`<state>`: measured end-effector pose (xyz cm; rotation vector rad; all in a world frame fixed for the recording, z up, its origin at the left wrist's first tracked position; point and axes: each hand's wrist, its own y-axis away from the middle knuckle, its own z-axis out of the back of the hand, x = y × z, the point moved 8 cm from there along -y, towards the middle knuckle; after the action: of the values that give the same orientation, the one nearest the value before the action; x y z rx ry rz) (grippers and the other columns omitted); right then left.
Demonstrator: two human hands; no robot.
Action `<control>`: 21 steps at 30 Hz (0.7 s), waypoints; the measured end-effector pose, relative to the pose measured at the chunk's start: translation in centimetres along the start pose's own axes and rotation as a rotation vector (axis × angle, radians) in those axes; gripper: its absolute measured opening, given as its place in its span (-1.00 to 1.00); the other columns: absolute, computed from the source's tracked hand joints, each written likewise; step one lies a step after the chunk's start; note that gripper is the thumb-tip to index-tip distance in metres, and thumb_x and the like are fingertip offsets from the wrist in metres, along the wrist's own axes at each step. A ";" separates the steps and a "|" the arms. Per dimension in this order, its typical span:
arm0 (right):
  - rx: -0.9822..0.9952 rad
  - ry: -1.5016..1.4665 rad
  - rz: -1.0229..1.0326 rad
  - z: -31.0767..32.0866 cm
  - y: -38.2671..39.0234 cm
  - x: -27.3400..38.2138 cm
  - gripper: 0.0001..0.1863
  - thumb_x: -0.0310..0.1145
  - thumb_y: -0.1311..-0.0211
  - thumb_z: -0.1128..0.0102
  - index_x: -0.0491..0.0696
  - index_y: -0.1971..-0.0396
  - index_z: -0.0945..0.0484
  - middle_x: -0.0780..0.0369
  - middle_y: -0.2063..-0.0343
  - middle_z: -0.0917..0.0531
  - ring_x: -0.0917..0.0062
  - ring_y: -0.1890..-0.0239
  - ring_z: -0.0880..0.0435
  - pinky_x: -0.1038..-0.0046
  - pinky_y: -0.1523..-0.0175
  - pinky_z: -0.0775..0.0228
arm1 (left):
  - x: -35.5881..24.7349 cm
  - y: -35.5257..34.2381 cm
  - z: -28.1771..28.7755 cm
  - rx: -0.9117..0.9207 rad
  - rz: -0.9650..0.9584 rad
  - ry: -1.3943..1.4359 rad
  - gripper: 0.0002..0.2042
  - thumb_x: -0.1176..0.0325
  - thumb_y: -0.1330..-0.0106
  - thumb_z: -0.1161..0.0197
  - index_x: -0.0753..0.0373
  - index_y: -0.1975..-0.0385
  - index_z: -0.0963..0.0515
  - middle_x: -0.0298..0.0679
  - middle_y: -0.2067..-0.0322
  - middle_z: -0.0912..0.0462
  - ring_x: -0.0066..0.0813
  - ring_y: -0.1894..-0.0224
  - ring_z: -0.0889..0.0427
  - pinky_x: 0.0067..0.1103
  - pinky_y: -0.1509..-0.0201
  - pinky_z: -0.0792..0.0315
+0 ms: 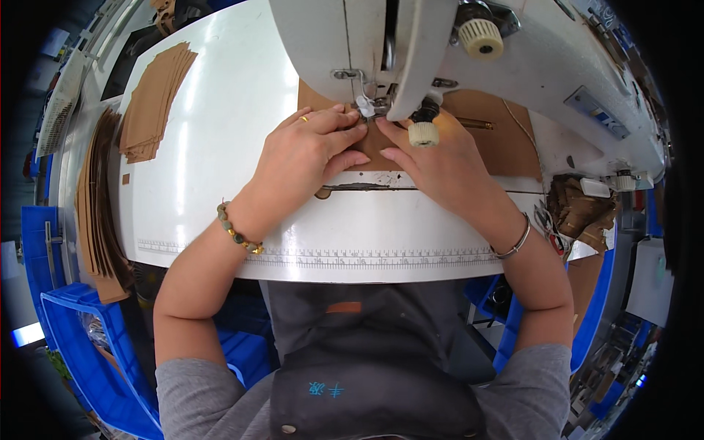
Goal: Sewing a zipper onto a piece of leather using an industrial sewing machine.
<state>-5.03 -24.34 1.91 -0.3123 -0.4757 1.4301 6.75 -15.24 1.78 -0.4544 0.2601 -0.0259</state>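
Observation:
A brown leather-like panel (506,150) lies on the white bed of a sewing machine (557,66), partly under its presser foot (374,110). My left hand (312,147) rests on the panel just left of the foot, fingers stretched out and thumb apart. From the right, my right hand (440,158) reaches the same spot, its index finger and thumb extended over the panel. A cream knob (423,134) on the machine covers part of that hand. Fingertips of both hands come close to the needle area, where small details are hard to make out.
Stacked brown pieces (155,103) lie on the table's left, with longer brown strips (99,205) beyond its edge. A printed ruler scale (367,259) runs along the front. Scissors (546,224) and dark brown scraps (579,205) are at right. A blue bin (95,293) stands lower left.

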 end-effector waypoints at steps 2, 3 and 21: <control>0.003 -0.012 0.000 0.0 0.0 0.0 -0.71 -0.22 -0.21 -0.44 -0.18 0.31 -0.76 0.19 0.16 -0.75 0.28 -0.16 -0.65 0.26 -0.29 -0.44 | -0.1 0.0 0.0 0.008 -0.009 -0.010 -0.66 0.14 -0.26 -0.45 0.19 0.07 -0.78 -0.26 0.01 -0.77 -0.29 -0.14 -0.71 -0.33 -0.26 -0.57; 0.005 -0.024 0.001 0.0 0.0 -0.1 -0.71 -0.22 -0.21 -0.44 -0.18 0.31 -0.76 0.19 0.16 -0.75 0.29 -0.16 -0.65 0.26 -0.29 -0.44 | -0.1 0.0 0.0 0.001 -0.010 -0.012 -0.66 0.14 -0.26 -0.45 0.19 0.07 -0.78 -0.26 0.01 -0.77 -0.29 -0.14 -0.71 -0.33 -0.26 -0.57; 0.008 0.046 0.049 -0.2 -0.1 0.0 -0.72 -0.22 -0.15 -0.46 -0.16 0.33 -0.76 0.18 0.18 -0.75 0.31 -0.11 -0.65 0.28 -0.29 -0.44 | 0.0 -0.1 -0.1 0.009 -0.002 -0.040 -0.69 0.17 -0.26 -0.45 0.18 0.08 -0.79 -0.28 0.03 -0.78 -0.30 -0.14 -0.71 -0.41 -0.17 -0.60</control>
<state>-4.82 -24.37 1.74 -0.3520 -0.4277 1.4687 6.75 -15.33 1.75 -0.4457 0.2201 -0.0201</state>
